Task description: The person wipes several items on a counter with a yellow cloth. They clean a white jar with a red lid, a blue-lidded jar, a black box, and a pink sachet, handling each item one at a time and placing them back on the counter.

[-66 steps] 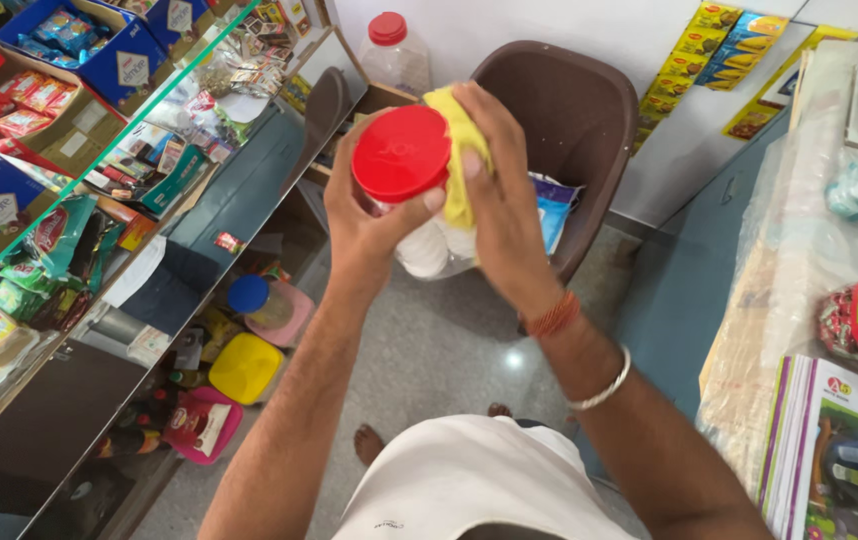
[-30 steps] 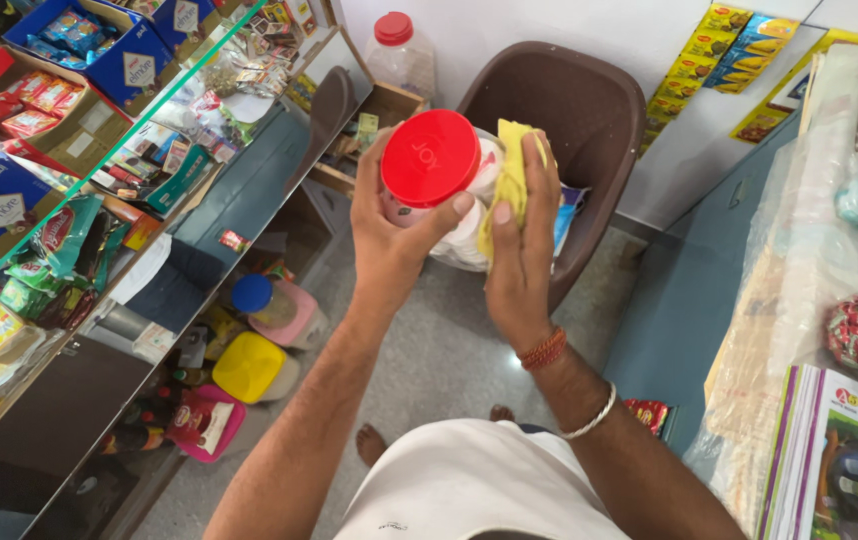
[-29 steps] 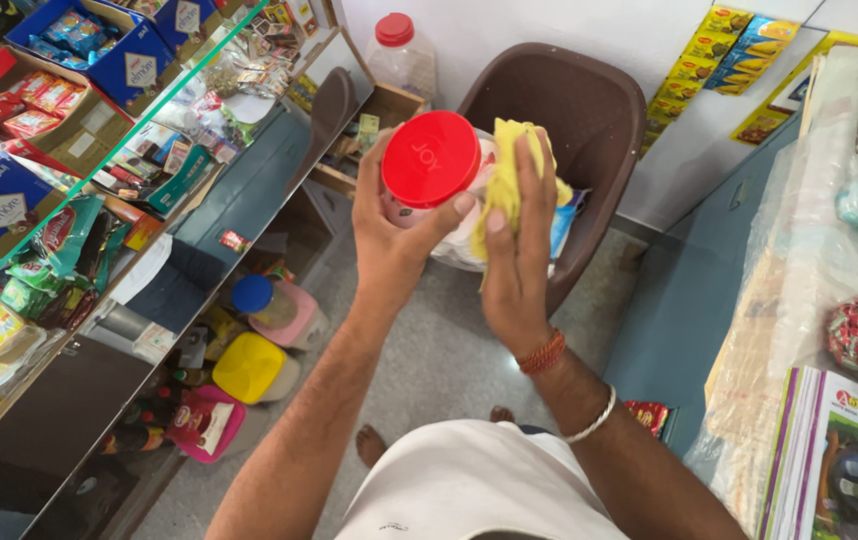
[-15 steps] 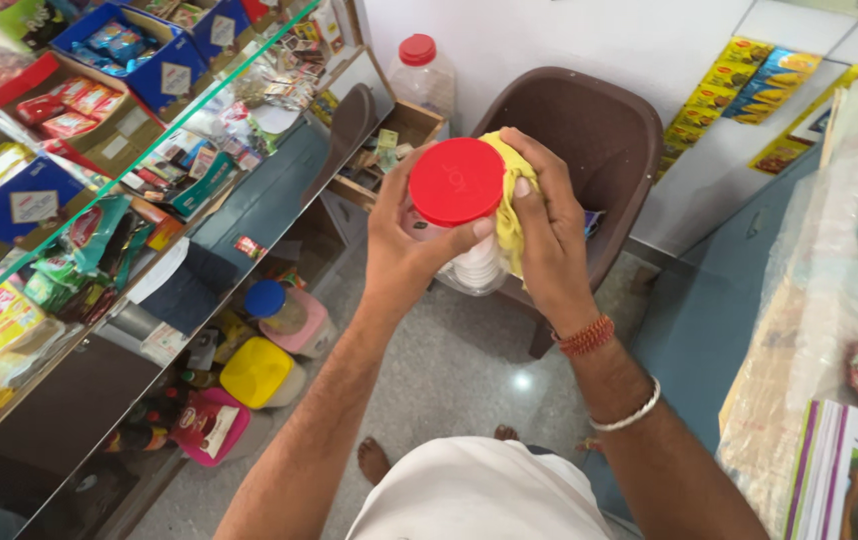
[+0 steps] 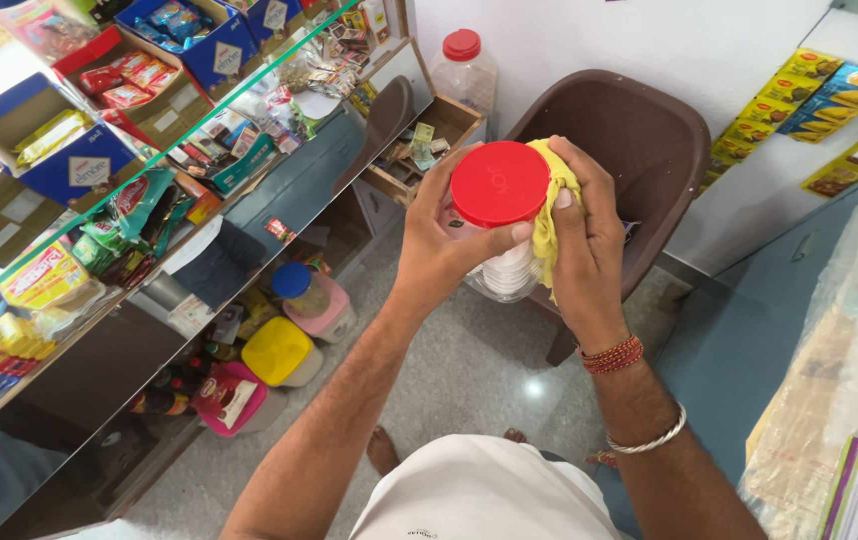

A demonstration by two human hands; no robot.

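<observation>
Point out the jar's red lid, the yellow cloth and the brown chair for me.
red lid (image 5: 500,183), head view, centre of its top.
yellow cloth (image 5: 546,232), head view, fold hanging beside the jar.
brown chair (image 5: 639,140), head view, inside of the backrest.

White shirt (image 5: 479,495), red and silver bangles (image 5: 614,355)

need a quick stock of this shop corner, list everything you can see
jar: 1, clear with red lid, held in both hands
cloth: 1, yellow, pressed on jar's side
chair: 1, brown, behind jar
second jar: 1, clear, red lid, by wall
open drawer: 1, wooden, left of chair
glass counter: 1, packets and boxes inside, left
floor containers: several, yellow, pink, blue-lidded, under counter
hanging sachets: strips, yellow and blue, right wall
left hand: 1, fingers around jar
right hand: 1, holding cloth, red and silver bangles
</observation>
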